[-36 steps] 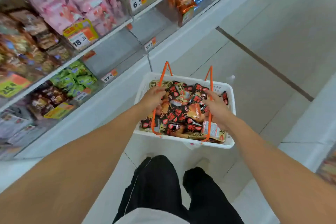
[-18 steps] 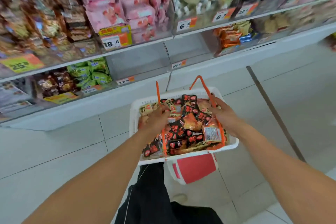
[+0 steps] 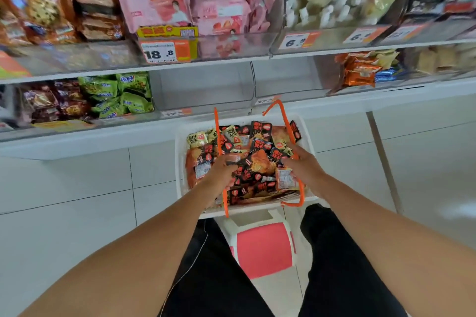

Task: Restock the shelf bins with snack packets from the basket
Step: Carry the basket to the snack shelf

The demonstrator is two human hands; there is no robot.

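Note:
A white basket with orange handles sits in front of me, heaped with black-and-orange snack packets. My left hand digs into the left side of the heap, its fingers curled round packets. At the right side, beside the orange handle, my right hand grips packets too. Straight behind the basket, the lower shelf holds two clear bins with nothing in them, one on the left and one on the right.
A pink-topped white stool stands under the basket, between my legs. Green packets fill the bin to the left and orange packets the bin to the right. The upper shelf carries pink packs and price tags. White tiled floor lies all around.
The view has swung round to face the shelf, so the basket now lies right before the two bare bins. Both hands have stayed in the packets.

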